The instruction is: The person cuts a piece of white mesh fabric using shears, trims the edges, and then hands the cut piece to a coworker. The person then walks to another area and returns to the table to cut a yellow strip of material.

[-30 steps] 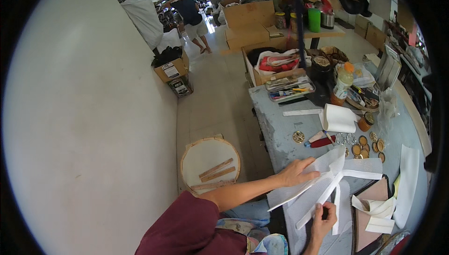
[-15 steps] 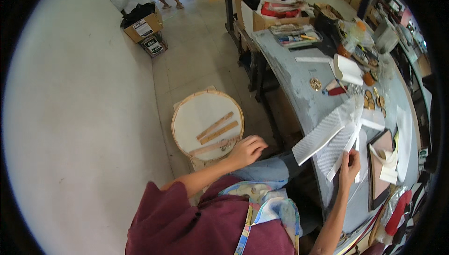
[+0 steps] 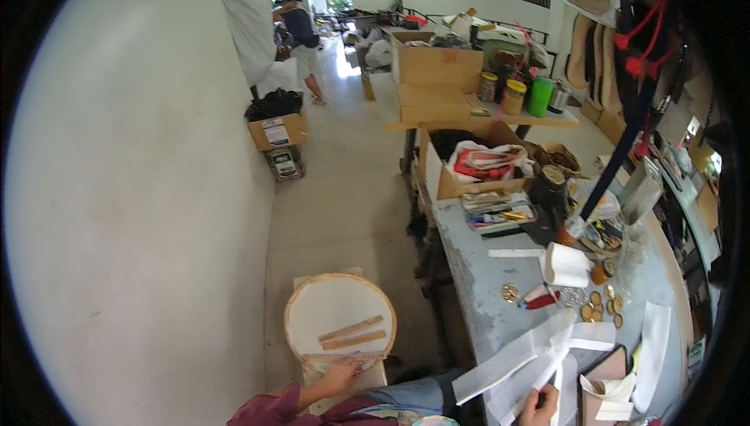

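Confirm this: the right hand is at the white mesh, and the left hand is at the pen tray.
No: the head view shows the left hand at the near edge of the round tray. The right hand is at the white mesh.

"What is lost to you from your station?"

"I see the right hand (image 3: 539,406), but the lower edge cuts off its forearm, and also the end of the white ribbed material (image 3: 506,363)."

"And the left hand (image 3: 341,375)?"

"Its fingertips are blurred; I cannot tell if they touch the lowest wooden strip (image 3: 314,358). A dark pole (image 3: 617,153) hides part of the orange bottle (image 3: 565,236). The far person's (image 3: 300,28) hands I cannot make out."
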Demonstrator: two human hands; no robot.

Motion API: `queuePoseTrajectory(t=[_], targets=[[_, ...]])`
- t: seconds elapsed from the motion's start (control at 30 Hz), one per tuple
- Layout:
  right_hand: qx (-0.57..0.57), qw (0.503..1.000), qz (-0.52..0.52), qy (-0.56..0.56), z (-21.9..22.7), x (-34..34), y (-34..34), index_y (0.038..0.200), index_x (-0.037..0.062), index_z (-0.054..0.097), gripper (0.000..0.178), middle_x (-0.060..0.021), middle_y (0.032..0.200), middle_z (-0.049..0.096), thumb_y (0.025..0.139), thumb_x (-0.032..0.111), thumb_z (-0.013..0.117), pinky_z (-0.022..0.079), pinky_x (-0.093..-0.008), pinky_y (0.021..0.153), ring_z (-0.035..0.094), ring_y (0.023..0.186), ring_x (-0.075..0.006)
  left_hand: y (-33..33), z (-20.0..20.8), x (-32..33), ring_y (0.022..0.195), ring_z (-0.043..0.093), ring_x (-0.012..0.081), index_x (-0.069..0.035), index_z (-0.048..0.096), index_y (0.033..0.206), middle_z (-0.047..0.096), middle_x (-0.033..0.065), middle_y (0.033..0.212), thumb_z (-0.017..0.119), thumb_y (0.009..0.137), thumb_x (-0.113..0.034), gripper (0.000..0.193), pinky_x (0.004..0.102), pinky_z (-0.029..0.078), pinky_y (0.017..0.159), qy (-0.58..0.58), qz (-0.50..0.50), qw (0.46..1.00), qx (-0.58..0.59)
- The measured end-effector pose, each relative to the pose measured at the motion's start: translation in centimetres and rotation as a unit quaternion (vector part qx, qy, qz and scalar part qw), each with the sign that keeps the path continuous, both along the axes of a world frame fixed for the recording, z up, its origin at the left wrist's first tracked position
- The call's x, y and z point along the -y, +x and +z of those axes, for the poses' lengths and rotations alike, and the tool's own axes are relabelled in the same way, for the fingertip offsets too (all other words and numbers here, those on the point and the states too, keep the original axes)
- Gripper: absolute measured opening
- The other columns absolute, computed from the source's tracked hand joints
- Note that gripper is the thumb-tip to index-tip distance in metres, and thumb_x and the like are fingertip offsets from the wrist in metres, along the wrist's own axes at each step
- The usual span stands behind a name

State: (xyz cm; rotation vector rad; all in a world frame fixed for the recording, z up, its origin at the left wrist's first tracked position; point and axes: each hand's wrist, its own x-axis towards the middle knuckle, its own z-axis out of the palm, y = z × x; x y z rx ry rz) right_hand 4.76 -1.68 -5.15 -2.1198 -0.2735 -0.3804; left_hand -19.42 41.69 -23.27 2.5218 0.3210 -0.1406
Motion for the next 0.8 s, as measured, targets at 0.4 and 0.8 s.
queuePoseTrajectory(t=[0.4, 0.8], targets=[[-0.254, 0.962, -0.044, 0.088, 1.7, -2.8, 4.0, 0.123, -0.0006, 0.065, 0.036, -0.0065, 0.110, 0.067, 0.096, 0.024, 0.066, 0.044, -0.0307, 0.084, 0.056, 0.100, -0.0123, 3.9, 3.3, -0.4, 0.093, 0.068, 0.0423, -0.008, 0.062, 0.124, 0.070, 0.0236, 0.103, 0.069, 0.082, -0.018, 0.044, 0.0550, 0.053, 0.080, -0.023, -0.001, 0.977, -0.214], [-0.577, 0.674, 0.000, 0.461, 4.6, -5.4, 9.6, 0.132, 0.0099, 0.059, 0.045, -0.0090, 0.134, 0.061, 0.093, 0.029, 0.072, 0.044, -0.0452, 0.108, 0.054, 0.127, -0.0267, -1.7, 17.9, -10.8, 0.108, 0.065, 0.0220, -0.003, 0.064, 0.126, 0.070, 0.0118, 0.118, 0.074, 0.090, -0.023, 0.043, 0.0375, 0.051, 0.093, -0.319, 0.155, 0.903, -0.245]])
